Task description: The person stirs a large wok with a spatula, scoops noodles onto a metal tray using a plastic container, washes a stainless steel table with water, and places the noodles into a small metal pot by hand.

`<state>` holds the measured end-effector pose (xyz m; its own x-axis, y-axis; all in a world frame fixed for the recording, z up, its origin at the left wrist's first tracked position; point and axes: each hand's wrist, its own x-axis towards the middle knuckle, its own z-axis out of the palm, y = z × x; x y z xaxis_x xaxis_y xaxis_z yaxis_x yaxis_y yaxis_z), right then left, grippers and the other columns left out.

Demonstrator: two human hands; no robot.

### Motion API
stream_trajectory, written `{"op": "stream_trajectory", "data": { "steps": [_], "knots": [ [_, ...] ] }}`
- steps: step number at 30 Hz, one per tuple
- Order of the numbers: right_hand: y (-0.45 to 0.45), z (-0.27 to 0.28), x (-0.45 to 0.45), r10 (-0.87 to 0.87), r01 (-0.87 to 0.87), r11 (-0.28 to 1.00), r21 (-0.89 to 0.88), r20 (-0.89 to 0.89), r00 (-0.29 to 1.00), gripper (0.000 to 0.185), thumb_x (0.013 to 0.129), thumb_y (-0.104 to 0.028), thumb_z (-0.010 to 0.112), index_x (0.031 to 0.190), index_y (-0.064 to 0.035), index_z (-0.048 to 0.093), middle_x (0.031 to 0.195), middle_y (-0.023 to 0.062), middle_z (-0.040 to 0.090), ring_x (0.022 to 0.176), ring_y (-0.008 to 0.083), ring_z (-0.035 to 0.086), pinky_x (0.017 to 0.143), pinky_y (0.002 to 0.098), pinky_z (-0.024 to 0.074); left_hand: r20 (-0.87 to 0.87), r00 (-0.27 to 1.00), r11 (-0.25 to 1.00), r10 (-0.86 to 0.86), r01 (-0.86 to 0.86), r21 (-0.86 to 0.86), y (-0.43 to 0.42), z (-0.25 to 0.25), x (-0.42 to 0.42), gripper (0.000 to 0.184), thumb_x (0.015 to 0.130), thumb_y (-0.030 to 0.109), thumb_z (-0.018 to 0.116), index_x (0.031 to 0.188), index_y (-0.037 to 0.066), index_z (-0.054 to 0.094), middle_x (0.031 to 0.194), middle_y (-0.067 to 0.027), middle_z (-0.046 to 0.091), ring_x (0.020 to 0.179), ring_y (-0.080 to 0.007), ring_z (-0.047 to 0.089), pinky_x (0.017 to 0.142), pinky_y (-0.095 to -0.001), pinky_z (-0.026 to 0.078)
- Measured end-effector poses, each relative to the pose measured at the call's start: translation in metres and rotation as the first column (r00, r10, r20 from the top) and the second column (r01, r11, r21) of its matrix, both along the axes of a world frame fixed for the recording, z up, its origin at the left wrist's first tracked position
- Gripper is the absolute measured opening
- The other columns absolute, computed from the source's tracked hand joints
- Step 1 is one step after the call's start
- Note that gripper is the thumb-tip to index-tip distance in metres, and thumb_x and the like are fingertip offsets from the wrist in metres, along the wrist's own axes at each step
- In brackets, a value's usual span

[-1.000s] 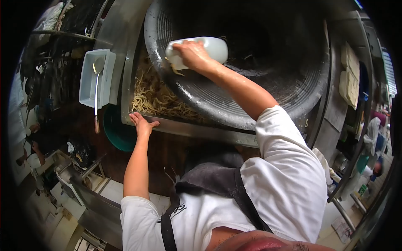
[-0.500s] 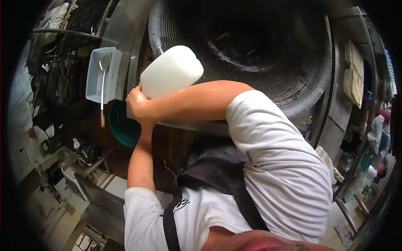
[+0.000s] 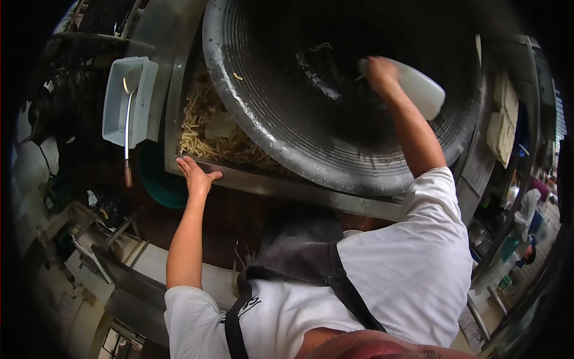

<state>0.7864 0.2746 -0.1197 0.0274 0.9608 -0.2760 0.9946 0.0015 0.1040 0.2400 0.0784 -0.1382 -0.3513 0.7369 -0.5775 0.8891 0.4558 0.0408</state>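
Note:
Over the inside of the large dark wok (image 3: 251, 119), my right hand (image 3: 381, 73) grips a white plastic jug (image 3: 421, 90) at its narrower end. The jug's wide base points right and slightly down; motion blurs the hand a little, and its neck is mostly covered. My left hand (image 3: 196, 176) is empty, its fingers spread on the corner of the metal stove edge (image 3: 251, 182). A few noodle strands (image 3: 321, 46) lie in the wok. Beside the wok rim, close to my left hand, many noodles (image 3: 200, 140) are heaped on the stove top.
A pale plastic bin (image 3: 110, 116) with a long-handled ladle (image 3: 128, 113) sits at the left. Below it is a green tub (image 3: 156, 185). Light-coloured containers (image 3: 501, 119) stand to the wok's right. A person (image 3: 529, 254) is visible far right.
My right hand has swung the jug from the stove's left corner to the right, over the wok. My left hand has come off the jug onto the stove edge. Noodles are now uncovered.

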Motion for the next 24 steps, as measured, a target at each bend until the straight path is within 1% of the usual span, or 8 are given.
{"op": "stream_trajectory", "data": {
  "steps": [2,5,8,11,15,17,22,24],
  "knots": [
    [0.001,-0.058,0.046,-0.120,0.126,0.985,-0.116,0.057,0.991,0.024,0.087,-0.019,0.058,0.103,-0.0112,0.074,0.104,0.0139,0.073,0.099,0.0314,0.070,0.081,0.0462,0.0568,0.010,1.000,1.000,0.008,-0.008,-0.002,0.000,0.001,0.001,0.135,0.061,0.038,0.092,0.153,-0.008,0.004,0.159,-0.0314,-0.006,0.150,-0.0411,-0.002,0.123,-0.0423,0.013],
    [0.006,-0.159,0.061,-0.064,0.064,0.998,-0.002,0.090,0.994,0.029,0.088,-0.021,0.054,0.108,-0.0123,0.073,0.105,0.0157,0.072,0.099,0.0319,0.070,0.083,0.0453,0.0569,-0.008,1.000,1.000,-0.012,0.012,-0.002,0.001,-0.001,0.000,0.136,0.060,0.037,0.092,0.153,-0.008,0.004,0.159,-0.0321,-0.006,0.150,-0.0420,-0.002,0.123,-0.0429,0.014],
    [0.058,-0.158,0.010,-0.009,0.019,0.995,0.102,-0.098,0.995,0.029,0.089,-0.024,0.051,0.105,-0.0134,0.073,0.103,0.0163,0.072,0.097,0.0333,0.070,0.081,0.0462,0.0566,-0.012,1.000,1.000,-0.016,0.016,0.011,0.001,-0.002,-0.001,0.136,0.059,0.037,0.092,0.152,-0.008,0.004,0.159,-0.0325,-0.006,0.150,-0.0427,-0.002,0.122,-0.0436,0.014],
    [0.115,-0.160,-0.044,0.178,-0.160,0.982,0.104,-0.200,0.963,0.041,0.087,-0.022,0.054,0.127,-0.0238,0.065,0.115,0.0148,0.069,0.105,0.0345,0.067,0.088,0.0440,0.0539,-0.010,1.000,1.000,-0.016,0.016,0.015,0.000,-0.002,-0.001,0.137,0.059,0.037,0.093,0.153,-0.007,0.004,0.159,-0.0317,-0.006,0.150,-0.0429,-0.002,0.122,-0.0442,0.015],
    [0.103,-0.098,-0.134,0.355,-0.344,0.932,0.112,-0.470,0.808,0.047,0.081,-0.015,0.064,0.127,-0.0248,0.064,0.108,0.0132,0.071,0.099,0.0340,0.068,0.082,0.0444,0.0547,0.006,1.000,1.000,0.026,-0.026,0.008,0.001,0.002,-0.001,0.137,0.059,0.037,0.093,0.154,-0.005,0.003,0.160,-0.0297,-0.007,0.150,-0.0423,-0.003,0.122,-0.0440,0.015],
    [0.064,-0.040,-0.185,0.465,-0.384,0.885,0.263,-0.458,0.758,0.036,0.082,-0.019,0.066,0.118,-0.0216,0.068,0.098,0.0105,0.073,0.091,0.0319,0.070,0.078,0.0439,0.0561,0.019,0.999,0.999,0.040,-0.040,0.003,0.001,0.004,0.000,0.137,0.059,0.037,0.093,0.153,-0.006,0.003,0.159,-0.0306,-0.007,0.149,-0.0428,-0.003,0.122,-0.0442,0.015],
    [0.023,0.109,-0.269,0.461,-0.424,0.884,0.198,-0.517,0.721,0.033,0.082,-0.013,0.066,0.115,-0.0158,0.069,0.096,0.0120,0.073,0.091,0.0320,0.071,0.077,0.0432,0.0568,0.051,0.999,0.999,-0.008,0.005,0.047,-0.004,-0.010,-0.008,0.139,0.058,0.039,0.093,0.152,-0.009,0.003,0.158,-0.0338,-0.006,0.148,-0.0460,-0.004,0.122,-0.0466,0.014],
    [0.012,0.128,-0.309,0.511,-0.475,0.851,0.222,-0.559,0.654,0.024,0.079,-0.015,0.070,0.103,-0.0111,0.073,0.096,0.0122,0.073,0.090,0.0298,0.072,0.075,0.0439,0.0576,0.080,0.997,0.998,-0.004,-0.001,0.064,-0.003,-0.004,-0.009,0.140,0.058,0.041,0.093,0.151,-0.011,0.002,0.158,-0.0350,-0.004,0.148,-0.0477,-0.003,0.122,-0.0481,0.013]
  ]
}}
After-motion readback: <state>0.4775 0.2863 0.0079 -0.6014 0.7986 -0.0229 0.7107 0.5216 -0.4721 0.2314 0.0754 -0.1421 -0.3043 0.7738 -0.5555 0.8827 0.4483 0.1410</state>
